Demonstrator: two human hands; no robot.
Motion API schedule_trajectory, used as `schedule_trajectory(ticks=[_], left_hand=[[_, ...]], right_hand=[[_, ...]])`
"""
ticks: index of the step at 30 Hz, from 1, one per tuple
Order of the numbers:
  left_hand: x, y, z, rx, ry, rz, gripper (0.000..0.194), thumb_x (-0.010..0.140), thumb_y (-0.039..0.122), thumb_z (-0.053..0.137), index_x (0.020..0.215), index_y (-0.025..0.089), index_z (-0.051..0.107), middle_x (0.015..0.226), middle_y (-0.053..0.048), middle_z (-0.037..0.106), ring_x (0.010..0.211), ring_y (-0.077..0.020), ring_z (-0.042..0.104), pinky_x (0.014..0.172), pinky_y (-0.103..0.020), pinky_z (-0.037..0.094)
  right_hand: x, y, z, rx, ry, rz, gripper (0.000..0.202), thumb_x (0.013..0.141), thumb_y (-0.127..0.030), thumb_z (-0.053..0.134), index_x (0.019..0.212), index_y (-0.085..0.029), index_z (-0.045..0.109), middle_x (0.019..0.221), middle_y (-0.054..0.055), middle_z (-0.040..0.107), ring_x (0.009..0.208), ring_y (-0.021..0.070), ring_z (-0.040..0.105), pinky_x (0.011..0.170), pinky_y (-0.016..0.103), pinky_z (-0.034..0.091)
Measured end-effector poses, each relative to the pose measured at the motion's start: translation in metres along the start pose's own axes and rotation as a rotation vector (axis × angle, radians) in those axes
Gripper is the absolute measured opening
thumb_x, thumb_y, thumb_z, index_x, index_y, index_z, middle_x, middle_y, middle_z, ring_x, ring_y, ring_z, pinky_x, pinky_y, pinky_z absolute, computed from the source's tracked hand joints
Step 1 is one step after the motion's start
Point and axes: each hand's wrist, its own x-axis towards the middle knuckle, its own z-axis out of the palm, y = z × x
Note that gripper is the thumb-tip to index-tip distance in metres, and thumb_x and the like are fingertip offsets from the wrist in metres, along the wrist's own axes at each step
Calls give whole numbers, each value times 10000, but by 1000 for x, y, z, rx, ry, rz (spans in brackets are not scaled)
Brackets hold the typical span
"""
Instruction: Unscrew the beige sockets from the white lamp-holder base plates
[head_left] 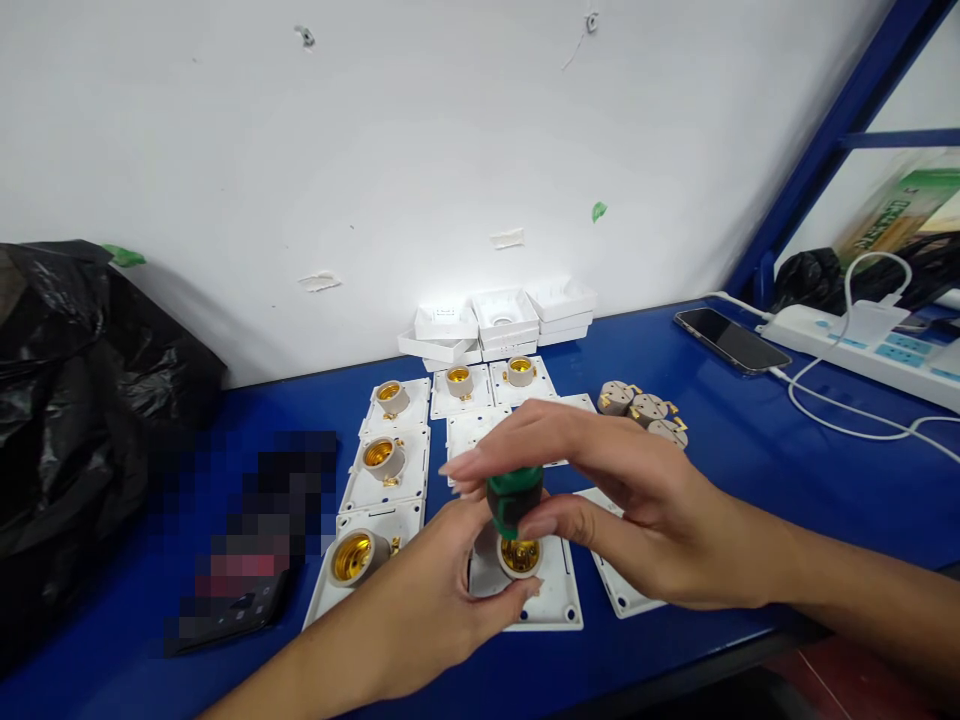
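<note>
Working at blue table (750, 480). White boxes (504, 315) stacked at back against wall (450, 150). Right hand (645, 510), thumb and fingers closed on green-black handle (515, 497). Left hand (446, 595) clamped around held socket (525, 574), on near plate (559, 580). Near plate looks mid-fastening. Five other plates (413, 465) carry sockets, likely done. Three more plates (621, 590), partly hidden, show none; likely remaining. Three loose sockets (649, 408) right of rows. Handle just above held socket; tip, screws not visible.
</note>
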Motion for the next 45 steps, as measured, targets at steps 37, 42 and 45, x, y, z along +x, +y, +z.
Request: schedule_trajectory(ticks=[37, 42, 45], left_hand=[[0, -4, 5, -56, -9, 6, 429, 900, 280, 696, 1318, 307, 608, 1073, -2, 728, 945, -240, 692, 912, -368, 579], [0, -3, 3, -49, -30, 26, 483, 914, 267, 702, 1373, 348, 578, 1090, 15, 726, 932, -221, 697, 924, -350, 567], [1, -2, 0, -41, -46, 32, 484, 909, 258, 709, 1368, 351, 584, 1148, 12, 715, 977, -226, 694, 945, -348, 556]], right_hand=[[6, 2, -14, 195, 38, 44, 323, 977, -237, 684, 1297, -253, 721, 1224, 72, 728, 1110, 191, 622, 959, 356, 563], [6, 2, -15, 226, 29, 72, 289, 1017, -198, 604, 1263, -258, 742, 1183, 78, 740, 1089, 186, 634, 874, 337, 601], [6, 0, -15, 275, 43, 89, 277, 991, -215, 651, 1247, -257, 749, 1196, 75, 704, 1061, 171, 626, 796, 283, 612]])
